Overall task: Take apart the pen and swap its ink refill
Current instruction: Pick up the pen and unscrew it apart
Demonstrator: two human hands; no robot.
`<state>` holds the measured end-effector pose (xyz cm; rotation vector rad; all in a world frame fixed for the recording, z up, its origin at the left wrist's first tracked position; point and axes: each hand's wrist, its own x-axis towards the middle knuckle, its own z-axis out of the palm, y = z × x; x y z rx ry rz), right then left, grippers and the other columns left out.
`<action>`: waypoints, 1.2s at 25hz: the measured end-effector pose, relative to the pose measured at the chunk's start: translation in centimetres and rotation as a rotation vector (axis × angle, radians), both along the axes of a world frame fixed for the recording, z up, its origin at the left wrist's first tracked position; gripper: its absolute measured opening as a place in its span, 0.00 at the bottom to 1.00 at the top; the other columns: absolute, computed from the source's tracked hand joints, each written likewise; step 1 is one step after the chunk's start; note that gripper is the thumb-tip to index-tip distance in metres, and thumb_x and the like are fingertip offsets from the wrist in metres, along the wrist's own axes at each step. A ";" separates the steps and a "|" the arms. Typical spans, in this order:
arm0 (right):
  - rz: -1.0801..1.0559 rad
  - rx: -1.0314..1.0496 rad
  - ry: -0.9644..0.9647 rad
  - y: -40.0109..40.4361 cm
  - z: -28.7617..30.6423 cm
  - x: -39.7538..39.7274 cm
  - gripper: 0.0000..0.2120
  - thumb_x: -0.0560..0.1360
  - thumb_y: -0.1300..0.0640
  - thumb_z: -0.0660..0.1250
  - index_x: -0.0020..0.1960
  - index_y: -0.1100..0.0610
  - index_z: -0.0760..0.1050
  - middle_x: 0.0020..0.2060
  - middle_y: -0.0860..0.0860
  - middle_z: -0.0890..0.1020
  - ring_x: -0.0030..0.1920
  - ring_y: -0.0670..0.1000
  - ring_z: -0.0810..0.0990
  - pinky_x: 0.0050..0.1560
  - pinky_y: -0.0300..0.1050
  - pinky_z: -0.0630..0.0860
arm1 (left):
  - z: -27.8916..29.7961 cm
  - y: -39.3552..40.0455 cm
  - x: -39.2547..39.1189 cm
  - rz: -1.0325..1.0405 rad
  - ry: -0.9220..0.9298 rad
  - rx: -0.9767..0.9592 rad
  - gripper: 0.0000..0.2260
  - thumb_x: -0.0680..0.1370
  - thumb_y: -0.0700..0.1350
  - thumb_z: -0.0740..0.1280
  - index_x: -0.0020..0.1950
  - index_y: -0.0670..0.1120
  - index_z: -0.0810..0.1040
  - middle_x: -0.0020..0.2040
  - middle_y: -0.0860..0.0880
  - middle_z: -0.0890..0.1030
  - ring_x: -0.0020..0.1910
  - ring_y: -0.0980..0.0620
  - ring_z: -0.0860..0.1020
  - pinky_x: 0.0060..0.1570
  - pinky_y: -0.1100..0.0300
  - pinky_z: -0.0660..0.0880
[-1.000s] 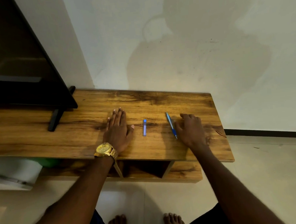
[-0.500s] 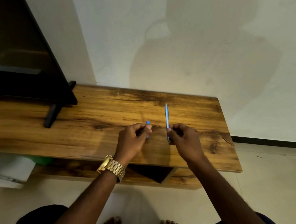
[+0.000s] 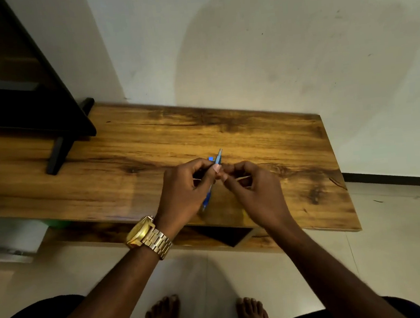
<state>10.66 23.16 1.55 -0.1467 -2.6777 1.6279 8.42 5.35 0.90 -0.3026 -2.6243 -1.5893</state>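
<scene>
Wooden worktop (image 3: 266,138) stands by a white wall, with a black stand (image 3: 57,153) far left. Left hand (image 3: 184,192) is curled around the blue pen (image 3: 218,158), which pokes out above and below it. Right hand (image 3: 253,190) pinches the pen's middle, fingertips touching the left hand's
</scene>
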 end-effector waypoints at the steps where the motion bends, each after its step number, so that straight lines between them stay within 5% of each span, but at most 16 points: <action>1: -0.038 -0.096 0.016 0.5 0.3 -0.4 0.08 0.82 0.49 0.73 0.59 0.51 0.85 0.48 0.46 0.89 0.46 0.44 0.88 0.46 0.43 0.85 | 0.0 0.0 0.0 -0.042 0.010 -0.015 0.08 0.86 0.49 0.69 0.57 0.50 0.88 0.46 0.57 0.89 0.46 0.62 0.87 0.48 0.58 0.85; 6: -0.057 -0.442 -0.092 1.9 0.8 -1.9 0.07 0.83 0.56 0.72 0.54 0.59 0.86 0.43 0.53 0.89 0.43 0.50 0.86 0.46 0.46 0.82 | -0.5 0.0 0.6 -0.148 0.034 -0.066 0.09 0.86 0.49 0.68 0.60 0.48 0.85 0.46 0.56 0.87 0.41 0.58 0.87 0.40 0.61 0.85; 18: 0.103 -0.266 -0.122 3.0 -0.1 -2.8 0.05 0.83 0.57 0.72 0.53 0.57 0.86 0.41 0.49 0.88 0.41 0.47 0.84 0.45 0.45 0.82 | -0.8 -0.1 0.5 -0.140 0.020 -0.094 0.06 0.86 0.49 0.67 0.55 0.54 0.84 0.44 0.59 0.86 0.42 0.59 0.85 0.42 0.70 0.78; 22: -0.085 -0.310 0.009 4.4 0.5 -3.7 0.05 0.84 0.59 0.71 0.54 0.58 0.85 0.43 0.49 0.88 0.42 0.48 0.84 0.50 0.49 0.84 | -0.9 -0.2 0.2 -0.098 -0.043 -0.017 0.08 0.86 0.48 0.68 0.57 0.49 0.86 0.44 0.56 0.87 0.40 0.57 0.85 0.36 0.64 0.82; 25: -0.268 -0.034 0.094 7.1 0.4 -4.2 0.03 0.81 0.55 0.75 0.53 0.54 0.86 0.44 0.47 0.89 0.44 0.43 0.88 0.51 0.44 0.86 | -1.2 -0.2 0.0 -0.052 -0.086 0.047 0.08 0.86 0.48 0.68 0.57 0.47 0.87 0.45 0.55 0.88 0.40 0.56 0.86 0.34 0.62 0.83; 30: -0.127 0.365 0.083 6.8 -2.3 -5.0 0.03 0.79 0.56 0.77 0.53 0.53 0.87 0.41 0.41 0.84 0.41 0.37 0.82 0.42 0.27 0.76 | -1.4 0.1 -0.2 -0.008 -0.166 0.132 0.09 0.86 0.48 0.69 0.57 0.46 0.88 0.44 0.52 0.88 0.40 0.55 0.86 0.35 0.61 0.84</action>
